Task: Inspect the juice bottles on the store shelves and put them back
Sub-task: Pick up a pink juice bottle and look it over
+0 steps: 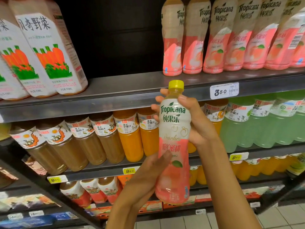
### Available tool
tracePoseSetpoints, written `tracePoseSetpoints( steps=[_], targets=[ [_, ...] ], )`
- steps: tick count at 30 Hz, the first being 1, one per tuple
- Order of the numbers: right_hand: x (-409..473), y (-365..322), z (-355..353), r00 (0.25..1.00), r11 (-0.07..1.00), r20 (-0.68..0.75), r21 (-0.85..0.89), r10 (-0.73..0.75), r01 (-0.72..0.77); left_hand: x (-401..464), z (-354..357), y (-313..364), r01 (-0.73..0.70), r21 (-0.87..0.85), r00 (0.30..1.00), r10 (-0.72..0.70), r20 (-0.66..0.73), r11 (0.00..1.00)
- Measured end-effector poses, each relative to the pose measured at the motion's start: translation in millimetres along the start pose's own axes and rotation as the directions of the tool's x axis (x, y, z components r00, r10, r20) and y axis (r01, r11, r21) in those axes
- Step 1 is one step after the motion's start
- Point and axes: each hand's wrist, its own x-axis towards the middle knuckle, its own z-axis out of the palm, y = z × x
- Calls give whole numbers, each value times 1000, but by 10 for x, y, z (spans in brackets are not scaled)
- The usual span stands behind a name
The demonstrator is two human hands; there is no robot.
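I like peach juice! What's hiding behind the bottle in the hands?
Behind the held peach bottle you can see the shelf edge and orange juice bottles to either side. The right hand's fingers wrap round its back. Whatever sits straight behind it is covered.

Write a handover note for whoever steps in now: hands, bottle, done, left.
Right hand: wrapped around the upper part of the peach Tropicana bottle, just under its yellow cap.
Left hand: supports the bottle's lower half from the side.
Bottle: upright, label facing the camera, held in front of the shelves, off the shelf.
Matching peach bottles stand in a row on the top shelf, with a gap to their left.
Done: one bottle is in hand for inspection.
Left: finish the look, then return it to the top shelf, probably beside the row.
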Motion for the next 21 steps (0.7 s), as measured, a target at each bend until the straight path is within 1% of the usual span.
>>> tracePoseSetpoints(
  steps=[2,4,8,11,15,18,21],
  targets=[
    [2,-22,-1,996,998,-85,-46,29,-33,-6,41,6,18,-76,1000,-19,-18,997],
    [5,-30,-3,983,995,-175,-75,50,-64,-34,45,39,49,-194,998,-54,-23,980],
    [-19,28,5,960,992,-253,63,123,-111,-118,66,156,115,-335,992,-95,78,935],
    [-34,51,1,950,981,-260,138,171,-139,-167,98,231,119,-400,990,-77,120,909],
    [-32,42,-27,948,975,-244,132,204,-176,-191,116,300,143,-534,986,-71,153,833],
    [-47,67,-42,920,961,-282,125,272,-246,-179,116,329,129,-515,986,-56,156,848],
    [-78,86,-40,910,957,-300,140,286,-255,-243,117,330,114,-532,989,-42,144,839]
  ],
)
